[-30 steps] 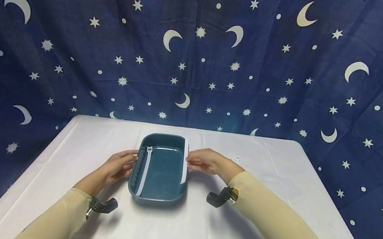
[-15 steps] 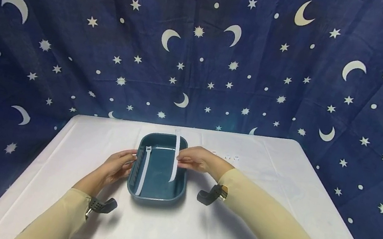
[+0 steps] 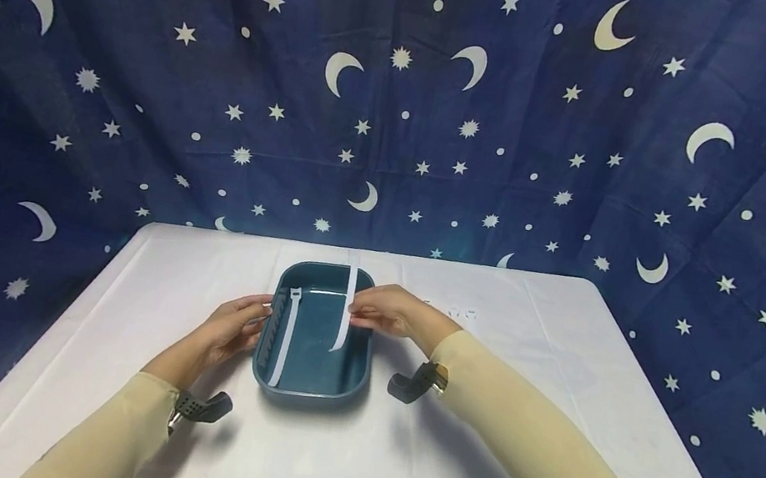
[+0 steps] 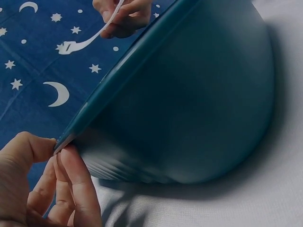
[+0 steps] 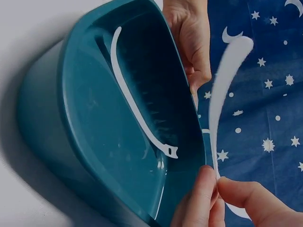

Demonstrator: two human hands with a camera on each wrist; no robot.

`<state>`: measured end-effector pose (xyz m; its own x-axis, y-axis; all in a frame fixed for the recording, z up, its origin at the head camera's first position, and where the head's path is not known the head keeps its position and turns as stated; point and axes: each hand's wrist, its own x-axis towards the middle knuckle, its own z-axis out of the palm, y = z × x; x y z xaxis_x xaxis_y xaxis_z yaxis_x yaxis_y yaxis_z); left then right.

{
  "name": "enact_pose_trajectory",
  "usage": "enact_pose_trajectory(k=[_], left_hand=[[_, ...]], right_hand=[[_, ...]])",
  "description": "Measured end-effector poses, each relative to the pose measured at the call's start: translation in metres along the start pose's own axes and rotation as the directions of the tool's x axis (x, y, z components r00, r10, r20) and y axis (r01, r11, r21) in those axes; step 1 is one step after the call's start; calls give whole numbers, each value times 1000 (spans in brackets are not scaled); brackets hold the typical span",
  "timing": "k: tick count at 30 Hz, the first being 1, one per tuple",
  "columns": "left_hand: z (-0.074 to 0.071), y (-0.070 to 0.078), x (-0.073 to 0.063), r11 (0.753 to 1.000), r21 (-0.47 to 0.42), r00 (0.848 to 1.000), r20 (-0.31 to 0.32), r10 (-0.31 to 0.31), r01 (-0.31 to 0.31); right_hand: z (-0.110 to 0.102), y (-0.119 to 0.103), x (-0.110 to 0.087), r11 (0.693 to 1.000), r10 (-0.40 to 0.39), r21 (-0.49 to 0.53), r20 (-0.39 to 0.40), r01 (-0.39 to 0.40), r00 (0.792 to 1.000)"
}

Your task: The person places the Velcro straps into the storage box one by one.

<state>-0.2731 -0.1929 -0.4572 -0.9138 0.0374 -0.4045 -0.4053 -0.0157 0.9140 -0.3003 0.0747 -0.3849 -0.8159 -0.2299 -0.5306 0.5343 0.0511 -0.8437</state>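
Note:
A teal plastic bin [image 3: 306, 400] with slotted sides stands on the white table. My left hand [image 3: 229, 329] pinches its left rim between thumb and fingers, as the left wrist view shows closely [image 4: 57, 189]. A white cable strap [image 3: 286, 337] with a slotted head lies along the left side of the bin's floor. Above the bin's right part, my right hand [image 3: 388, 311] pinches a second white strap [image 5: 227, 75] near its middle between thumb and index finger. One rounded end of it sticks up in the right wrist view; its slotted head [image 4: 70, 48] shows in the left wrist view.
Several small whitish pieces [image 3: 462, 313] lie on the white table [image 3: 344, 469] behind the right wrist. A dark blue cloth [image 3: 405, 107] with moons and stars hangs behind and beside the table.
My right hand has moved left with the strap, from the bin's right rim to over its inside. My left hand keeps its hold on the left rim.

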Motion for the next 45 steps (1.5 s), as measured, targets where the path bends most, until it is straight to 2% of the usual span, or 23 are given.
enact_pose_trajectory(k=[6,11,18,28,36,45], left_hand=[[1,-1,3,1000,-25,1000,5,-5,5],[0,0,2,1000,-11,1000,2,-5,5],[0,1,0,999,-38,1000,24,11,-10],[-1,-1,3,999,-31,1000,20,-6,6],[0,-1,1,1000,-28,1000,19,-11,11],[1,2,-2,998,-56,999,38,-10,12]], right_hand=[[4,-1,3,1000,0,-1,8,0,1000],[11,2,7,1000,8,-26,28,-8,1000],[22,7,9,999,-12,-38,62,14,998],[38,14,17,998,-2,-60,42,5,999],[47,19,24,998,-12,-68,28,14,1000],[49,23,36,990,16,-140,-30,-20,999]])
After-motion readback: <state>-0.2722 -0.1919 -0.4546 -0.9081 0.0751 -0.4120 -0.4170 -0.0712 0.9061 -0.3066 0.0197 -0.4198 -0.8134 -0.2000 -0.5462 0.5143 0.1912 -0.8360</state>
